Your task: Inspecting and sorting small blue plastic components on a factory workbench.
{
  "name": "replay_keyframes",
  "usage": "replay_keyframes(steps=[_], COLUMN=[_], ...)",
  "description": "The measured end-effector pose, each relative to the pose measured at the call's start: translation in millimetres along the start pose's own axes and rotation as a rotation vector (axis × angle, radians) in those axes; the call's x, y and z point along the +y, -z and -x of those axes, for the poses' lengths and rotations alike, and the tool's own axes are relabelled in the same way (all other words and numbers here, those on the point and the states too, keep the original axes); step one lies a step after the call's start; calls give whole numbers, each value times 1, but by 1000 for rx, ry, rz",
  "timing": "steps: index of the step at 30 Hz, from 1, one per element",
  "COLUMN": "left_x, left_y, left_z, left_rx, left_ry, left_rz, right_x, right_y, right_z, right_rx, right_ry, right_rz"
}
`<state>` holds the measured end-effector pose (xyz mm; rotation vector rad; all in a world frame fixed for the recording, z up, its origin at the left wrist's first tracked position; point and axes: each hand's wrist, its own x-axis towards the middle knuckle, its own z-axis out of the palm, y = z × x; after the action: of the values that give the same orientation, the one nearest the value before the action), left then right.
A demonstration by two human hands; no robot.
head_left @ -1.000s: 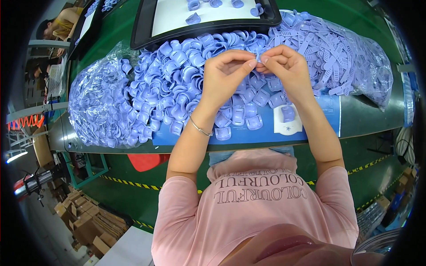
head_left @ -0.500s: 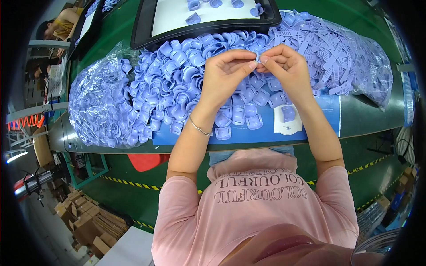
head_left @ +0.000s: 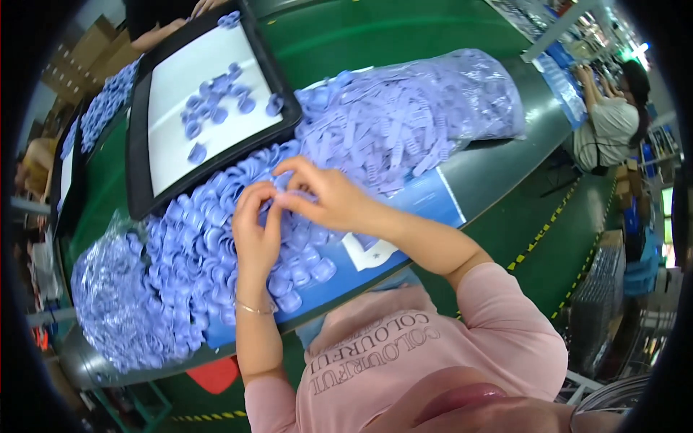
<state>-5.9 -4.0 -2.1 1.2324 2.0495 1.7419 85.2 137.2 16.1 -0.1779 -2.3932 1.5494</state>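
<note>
My left hand and my right hand meet fingertip to fingertip over a heap of curved lavender-blue plastic pieces. Both are closed in a pinch, and a small lavender plastic piece is between them, mostly hidden by the fingers. Just beyond my right hand lies a pile of flat, slotted lavender strips, spilling from a clear plastic bag. A white card with a lavender piece on it rests on the blue sheet, below my right forearm.
A black tray with a white lining holds several finished-looking curled pieces at the far left. Another clear bag of curved pieces sits at the table's left end. Other people are nearby, one seated at the right.
The view has turned, so the table now slants and more of the tray and the right side of the room shows. Both hands stay pinched together at the fingertips.
</note>
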Motion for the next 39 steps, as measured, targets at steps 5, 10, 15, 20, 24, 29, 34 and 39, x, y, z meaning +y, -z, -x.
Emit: replay_keyframes(steps=[5,10,15,20,24,29,34,39], left_x=[14,12,11,9,7,5,4,2], left_y=[-6,-3,-2,-5,-3,-2,-1,0], left_z=[-3,-7,-5,-3,-5,-5,-2,1], left_rx=[6,61,28,115,111,26,-4,-24], left_ry=[-132,-116,-224,-247,21,9,-39,17], left_rz=[-369,-358,-557,-446,54,-108,-213,-218], right_x=[15,13,11,18,8,8,15,18], right_y=[1,4,6,6,10,11,12,11], right_z=[-4,-4,-3,-7,-3,-6,-12,-11], right_rx=[110,84,25,106,122,232,219,148], right_ry=[307,239,200,376,395,418,588,559], right_rz=[275,243,278,276,83,302,385,360])
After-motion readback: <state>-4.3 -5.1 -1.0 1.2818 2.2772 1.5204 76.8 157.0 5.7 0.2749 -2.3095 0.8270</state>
